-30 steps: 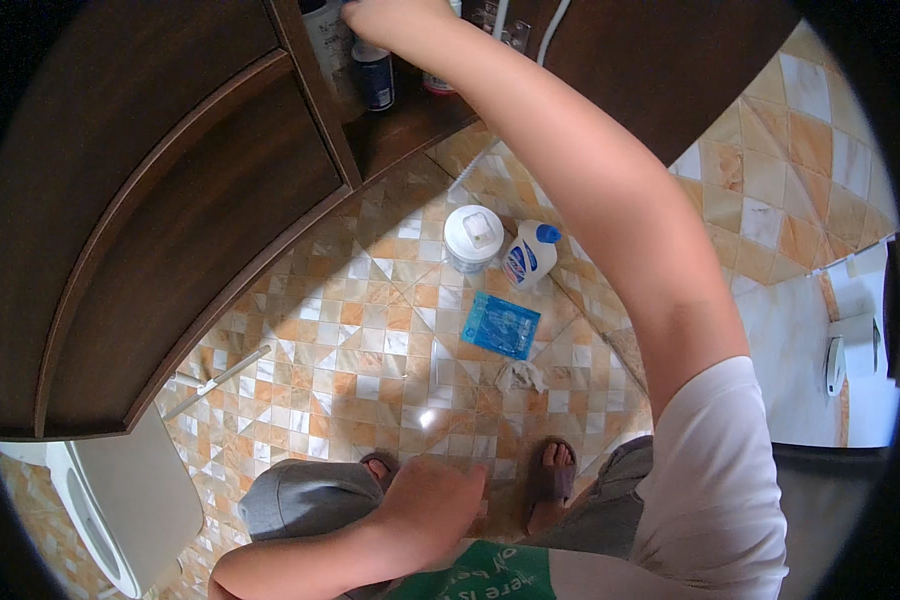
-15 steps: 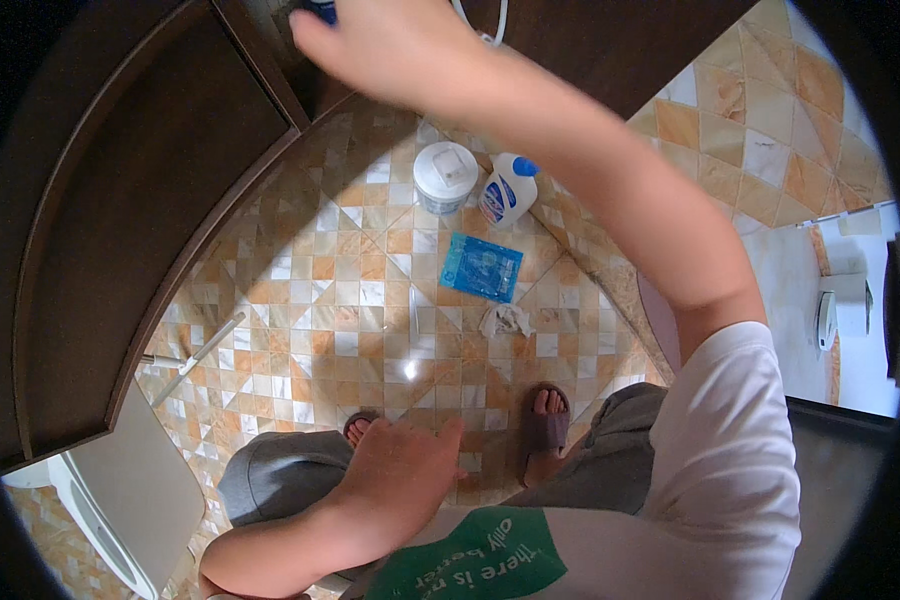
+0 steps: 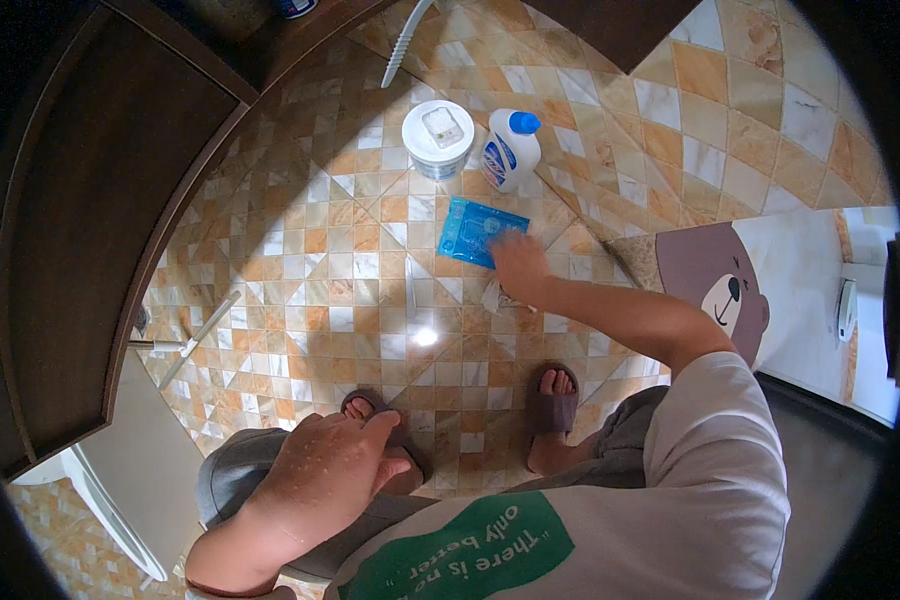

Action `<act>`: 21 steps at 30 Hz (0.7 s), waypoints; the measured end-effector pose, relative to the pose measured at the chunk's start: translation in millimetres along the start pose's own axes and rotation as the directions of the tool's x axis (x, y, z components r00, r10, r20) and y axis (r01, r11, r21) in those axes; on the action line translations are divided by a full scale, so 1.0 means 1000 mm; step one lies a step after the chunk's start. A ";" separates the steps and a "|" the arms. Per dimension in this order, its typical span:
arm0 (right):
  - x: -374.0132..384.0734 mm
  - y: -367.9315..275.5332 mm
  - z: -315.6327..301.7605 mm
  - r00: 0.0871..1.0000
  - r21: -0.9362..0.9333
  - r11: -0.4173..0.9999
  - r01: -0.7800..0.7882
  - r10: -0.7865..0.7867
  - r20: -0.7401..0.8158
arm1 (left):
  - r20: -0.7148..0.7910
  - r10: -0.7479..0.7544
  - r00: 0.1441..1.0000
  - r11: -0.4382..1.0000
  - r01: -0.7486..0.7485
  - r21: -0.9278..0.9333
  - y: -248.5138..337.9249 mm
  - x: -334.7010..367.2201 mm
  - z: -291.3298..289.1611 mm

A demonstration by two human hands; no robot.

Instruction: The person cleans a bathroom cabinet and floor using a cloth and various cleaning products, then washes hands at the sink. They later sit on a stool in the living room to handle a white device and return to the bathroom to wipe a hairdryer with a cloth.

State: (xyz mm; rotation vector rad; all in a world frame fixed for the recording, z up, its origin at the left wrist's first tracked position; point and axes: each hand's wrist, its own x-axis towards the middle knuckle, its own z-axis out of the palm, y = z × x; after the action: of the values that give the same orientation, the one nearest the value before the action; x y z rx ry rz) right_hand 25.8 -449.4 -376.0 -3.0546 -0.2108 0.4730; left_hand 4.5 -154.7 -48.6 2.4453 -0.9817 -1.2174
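Note:
My right hand (image 3: 518, 262), smeared by motion, hangs over the lower right corner of a flat blue packet (image 3: 467, 232) on the floor. Crumpled white tissue (image 3: 492, 296) shows just below that hand, partly hidden by it; whether the fingers touch tissue or packet I cannot tell. Beyond the packet stand a round white tub (image 3: 437, 145) with a lid and a white bottle (image 3: 511, 150) with a blue cap. My left hand (image 3: 335, 460), dotted with water drops, is held above my left foot, its thumb and forefinger apart and nothing visible in it.
Dark brown cabinetry (image 3: 120, 200) curves along the left, with a blue can (image 3: 295, 7) at its top edge. A ribbed white hose (image 3: 405, 45) dangles at the top. White-handled tool (image 3: 198, 340) lies at the left; a bear-shaped mat (image 3: 715, 280) is at the right.
My right hand has come down from the cabinet at the top left, where it was at a dark blue thing, to the packet. My left hand has shifted slightly left.

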 end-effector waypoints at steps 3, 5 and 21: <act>0.025 0.008 0.000 0.953 0.100 0.955 -0.281 0.290 -0.087 | -0.017 0.014 1.000 1.000 -0.013 0.004 0.002 0.005 -0.001; 0.036 0.014 -0.003 0.942 0.098 0.945 -0.313 0.322 -0.090 | -0.011 0.015 1.000 1.000 -0.014 0.012 0.003 0.008 -0.001; -0.023 -0.040 -0.261 0.784 0.574 0.679 0.458 -0.004 -0.621 | 0.082 0.059 0.995 0.998 -0.062 0.031 -0.003 0.017 -0.003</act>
State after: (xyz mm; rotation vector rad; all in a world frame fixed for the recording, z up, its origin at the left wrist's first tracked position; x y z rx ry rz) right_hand 77.9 -419.1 -117.7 -2.1987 -0.3143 -0.3520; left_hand 15.8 -164.5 -58.6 2.3896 -1.0991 -1.2993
